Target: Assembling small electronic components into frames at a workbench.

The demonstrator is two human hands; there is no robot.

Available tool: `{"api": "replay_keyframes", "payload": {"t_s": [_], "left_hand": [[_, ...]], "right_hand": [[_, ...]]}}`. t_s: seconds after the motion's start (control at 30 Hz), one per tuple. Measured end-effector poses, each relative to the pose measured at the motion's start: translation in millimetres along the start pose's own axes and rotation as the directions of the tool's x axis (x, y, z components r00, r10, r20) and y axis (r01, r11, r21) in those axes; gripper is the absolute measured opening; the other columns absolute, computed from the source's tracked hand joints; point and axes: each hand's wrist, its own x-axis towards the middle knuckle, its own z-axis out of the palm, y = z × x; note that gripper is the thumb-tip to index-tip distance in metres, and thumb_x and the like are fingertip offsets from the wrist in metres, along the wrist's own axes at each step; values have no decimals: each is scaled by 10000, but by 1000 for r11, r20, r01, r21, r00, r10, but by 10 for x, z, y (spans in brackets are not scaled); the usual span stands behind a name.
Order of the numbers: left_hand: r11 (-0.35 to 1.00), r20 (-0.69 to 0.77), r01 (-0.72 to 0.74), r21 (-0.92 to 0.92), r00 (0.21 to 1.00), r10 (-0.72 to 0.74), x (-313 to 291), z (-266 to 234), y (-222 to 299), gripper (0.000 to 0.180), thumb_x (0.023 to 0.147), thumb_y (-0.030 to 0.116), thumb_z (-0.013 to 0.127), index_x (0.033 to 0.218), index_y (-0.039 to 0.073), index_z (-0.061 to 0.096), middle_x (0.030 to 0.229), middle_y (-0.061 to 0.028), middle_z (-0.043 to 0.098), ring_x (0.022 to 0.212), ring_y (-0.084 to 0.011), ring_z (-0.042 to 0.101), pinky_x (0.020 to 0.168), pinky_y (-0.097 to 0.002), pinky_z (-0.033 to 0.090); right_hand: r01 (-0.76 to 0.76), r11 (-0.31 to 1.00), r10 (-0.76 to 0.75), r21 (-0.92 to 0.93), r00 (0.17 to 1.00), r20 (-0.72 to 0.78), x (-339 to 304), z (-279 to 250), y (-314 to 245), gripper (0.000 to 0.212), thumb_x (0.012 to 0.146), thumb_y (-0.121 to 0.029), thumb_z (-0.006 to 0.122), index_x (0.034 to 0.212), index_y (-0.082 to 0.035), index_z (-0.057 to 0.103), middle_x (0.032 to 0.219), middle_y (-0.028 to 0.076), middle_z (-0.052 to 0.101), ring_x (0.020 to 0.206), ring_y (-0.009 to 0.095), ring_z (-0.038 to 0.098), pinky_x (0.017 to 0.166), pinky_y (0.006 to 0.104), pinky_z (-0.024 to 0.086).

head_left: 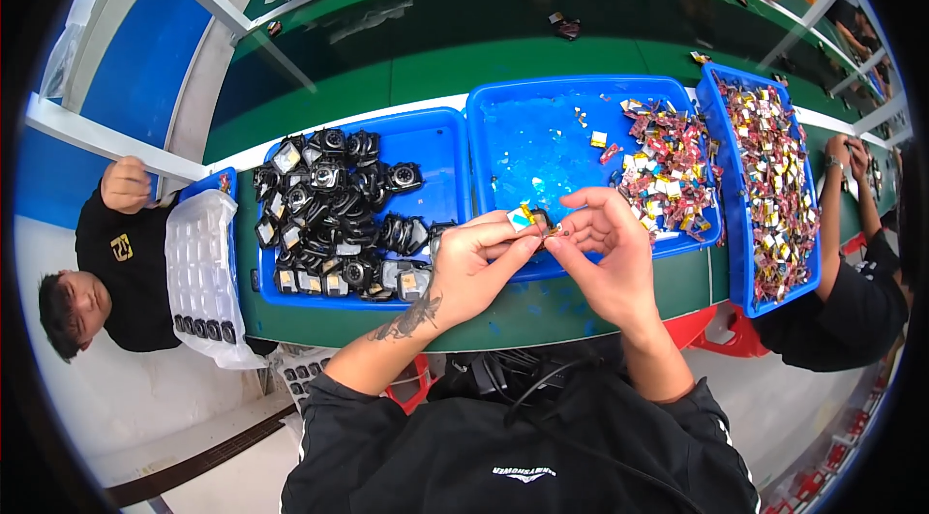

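fingertip pinch at the blue tray [523, 127]
my left hand [472, 260] and right hand [617, 253] pinch a small part [523, 218], likely for control; tray near, probably for reach.

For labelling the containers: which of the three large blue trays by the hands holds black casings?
The left tray, with black casings; the middle tray and right tray hold small red, white and yellow parts.

Downward fisheye view, head-worn

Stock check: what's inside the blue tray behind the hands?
Heap of red and white parts at right, scattered bits elsewhere. Under the heap and behind the right hand: can't tell.
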Motion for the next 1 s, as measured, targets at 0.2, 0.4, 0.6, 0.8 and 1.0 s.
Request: {"api": "replay_keyframes", "payload": {"t_s": [0.2, 0.4, 0.6, 0.8, 1.0], "left_hand": [[991, 2, -20, -134, 1000, 20, 0, 38, -13, 354, 886, -82, 610, 1238, -91, 575, 1211, -166, 610, 1101, -188, 604, 925, -284, 518], [979, -4, 42, -199, 999, -44, 4, 54, -1, 393, 882, -88, 607, 1272, -59, 564, 1256, -157, 598, 1103, -164, 599, 932, -280, 521], [973, -64, 15, -231, 997, -31, 6, 62, 21, 538, 862, -83, 627, 1372, 12, 485, 1225, -123, 619, 1059, -131, 615, 897, -257, 528], [926, -94, 73, -371, 989, -116, 24, 97, -2, 574, 860, -97, 611, 1380, -11, 384, 1156, -182, 638, 1055, -198, 640, 919, -298, 532], [925, -121, 10, -380, 991, -60, 2, 125, -42, 584, 865, -104, 600, 1385, 25, 369, 1187, -176, 620, 1083, -189, 624, 910, -284, 527]], "right_hand": [[51, 994, -53, -101, 999, -12, 10, 7, -3, 418, 784, 43, 739, 1139, -32, 532, 767, 26, 634, 656, 43, 561, 577, 187, 437], [-5, 990, -1, -142, 999, -40, 26, 1, -9, 511, 771, 35, 750, 1208, -38, 497, 720, 9, 605, 568, 11, 441, 496, 182, 331], [7, 989, -22, -149, 995, -98, 33, 84, -23, 575, 775, 28, 743, 1280, -42, 478, 804, 32, 585, 655, 63, 538, 555, 202, 458], [95, 958, -119, -269, 990, -76, -5, 166, 99, 489, 794, 43, 705, 1242, -29, 524, 918, 78, 593, 776, 138, 610, 652, 275, 541], [417, 742, -490, -524, 872, 1, -68, 213, -82, 269, 707, -20, 776, 963, -44, 694, 994, 112, 588, 849, 257, 595, 697, 343, 504]]}}
